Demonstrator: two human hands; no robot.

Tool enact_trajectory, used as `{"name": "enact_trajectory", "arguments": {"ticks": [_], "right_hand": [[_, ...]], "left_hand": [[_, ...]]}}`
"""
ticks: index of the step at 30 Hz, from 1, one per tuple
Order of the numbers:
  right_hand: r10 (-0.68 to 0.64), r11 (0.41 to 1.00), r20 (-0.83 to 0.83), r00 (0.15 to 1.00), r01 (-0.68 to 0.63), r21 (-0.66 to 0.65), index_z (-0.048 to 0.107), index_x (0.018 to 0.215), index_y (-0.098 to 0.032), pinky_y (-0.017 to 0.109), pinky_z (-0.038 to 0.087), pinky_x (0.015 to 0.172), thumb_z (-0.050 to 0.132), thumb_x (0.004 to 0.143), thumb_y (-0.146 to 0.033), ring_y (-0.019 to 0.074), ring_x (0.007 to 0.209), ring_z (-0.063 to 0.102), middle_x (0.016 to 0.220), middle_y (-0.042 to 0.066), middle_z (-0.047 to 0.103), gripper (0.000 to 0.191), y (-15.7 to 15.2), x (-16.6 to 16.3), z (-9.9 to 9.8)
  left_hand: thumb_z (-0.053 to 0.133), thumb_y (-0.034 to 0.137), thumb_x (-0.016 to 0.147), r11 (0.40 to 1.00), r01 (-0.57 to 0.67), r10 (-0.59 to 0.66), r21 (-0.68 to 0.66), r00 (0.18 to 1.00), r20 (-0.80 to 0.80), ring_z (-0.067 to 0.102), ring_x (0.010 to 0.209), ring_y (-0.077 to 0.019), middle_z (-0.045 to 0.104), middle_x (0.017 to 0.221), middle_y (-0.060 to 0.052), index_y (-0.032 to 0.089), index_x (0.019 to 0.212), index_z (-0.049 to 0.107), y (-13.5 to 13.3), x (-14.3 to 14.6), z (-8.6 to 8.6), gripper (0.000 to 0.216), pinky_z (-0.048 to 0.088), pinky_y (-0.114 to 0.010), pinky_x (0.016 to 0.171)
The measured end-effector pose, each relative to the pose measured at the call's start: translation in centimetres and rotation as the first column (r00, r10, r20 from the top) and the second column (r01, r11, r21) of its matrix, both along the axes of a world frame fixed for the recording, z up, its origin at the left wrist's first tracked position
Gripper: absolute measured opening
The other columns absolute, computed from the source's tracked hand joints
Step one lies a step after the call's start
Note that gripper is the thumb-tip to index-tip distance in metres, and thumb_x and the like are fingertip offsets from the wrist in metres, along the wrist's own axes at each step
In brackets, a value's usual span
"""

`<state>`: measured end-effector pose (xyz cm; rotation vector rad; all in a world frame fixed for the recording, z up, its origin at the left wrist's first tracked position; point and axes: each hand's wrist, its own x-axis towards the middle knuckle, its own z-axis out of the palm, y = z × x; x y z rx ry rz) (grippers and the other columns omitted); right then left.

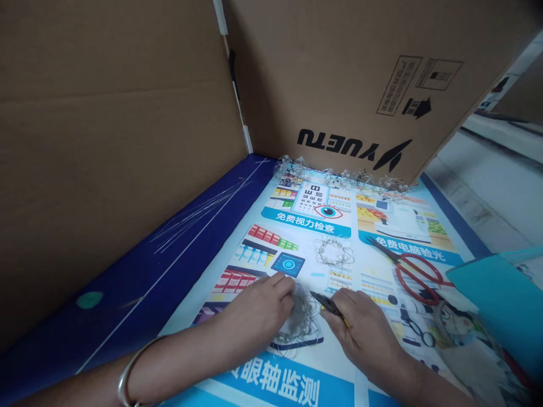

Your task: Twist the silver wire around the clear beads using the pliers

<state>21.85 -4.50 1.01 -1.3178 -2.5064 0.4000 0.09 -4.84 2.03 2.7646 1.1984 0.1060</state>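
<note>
Clear wire-and-bead work here, so we'll place everything off the wire ring, which lies on the printed sheet between our hands. Our left hand is closed on its far left edge, fingertips partly hidden. Our right hand, just right of it, grips the pliers, tips pointing at the ring; we can't tell if they touch wire. Second ring lies flat just beyond the wire ring, clear of both hands. Red-handled scissors sit right of and beyond it. Loose wire strands are well off to its left, on the blue strip. Far beyond it, we see a row of wire pieces along the foot of the cardboard.
</note>
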Motion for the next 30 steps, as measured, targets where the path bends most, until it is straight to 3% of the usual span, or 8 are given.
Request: {"name": "enact_trajectory", "arguments": {"ticks": [6, 15, 22, 30], "right_hand": [[0.019, 1.000, 0.007, 1.000, -0.019, 0.005, 0.046, 0.075, -0.019, 0.028, 0.027, 0.059, 0.038, 0.090, -0.037, 0.0158, 0.066, 0.044, 0.072, 0.002, 0.052, 0.025, 0.1, 0.0, -0.1], [0.029, 0.998, 0.037, 0.999, -0.031, 0.057, 0.050, 0.076, -0.019, 0.028, 0.028, 0.060, 0.039, 0.090, -0.039, 0.0159, 0.067, 0.046, 0.074, 0.002, 0.053, 0.026, -0.1, 0.0, -0.1], [0.022, 0.991, 0.183, 0.983, -0.046, 0.128, 0.054, 0.080, -0.020, 0.032, 0.026, 0.064, 0.045, 0.087, -0.037, 0.0197, 0.071, 0.046, 0.076, 0.004, 0.055, 0.021, 0.2, 0.0, -0.5], [-0.018, 0.989, 0.323, 0.946, -0.031, 0.147, 0.055, 0.082, -0.020, 0.036, 0.026, 0.067, 0.048, 0.086, -0.033, 0.0229, 0.072, 0.048, 0.076, 0.005, 0.056, 0.016, 0.6, -0.6, -0.6]], "left_hand": [[0.044, 0.008, 0.084, 0.999, 0.033, -0.028, -0.032, 0.990, 0.142, 0.049, 0.086, -0.0210, 0.054, 0.090, -0.009, 0.012, 0.079, 0.057, 0.4, -0.7, -0.5, 0.015, 0.043, -0.032, 0.072], [0.042, 0.009, 0.082, 0.986, -0.063, 0.102, -0.154, 0.960, 0.260, 0.051, 0.086, -0.0203, 0.053, 0.092, -0.009, 0.014, 0.088, 0.048, 0.7, -1.3, -0.9, 0.010, 0.044, -0.034, 0.075], [0.038, 0.010, 0.084, 0.981, -0.115, 0.160, -0.154, 0.932, 0.324, 0.054, 0.076, -0.0179, 0.057, 0.084, -0.005, 0.016, 0.087, 0.049, 1.4, -1.5, -1.9, 0.012, 0.044, -0.031, 0.068], [0.037, 0.014, 0.088, 0.980, -0.091, 0.160, -0.179, 0.891, 0.424, 0.056, 0.083, -0.0182, 0.060, 0.093, -0.006, 0.018, 0.100, 0.051, 1.6, -1.3, -1.7, 0.018, 0.045, -0.031, 0.073]]}}
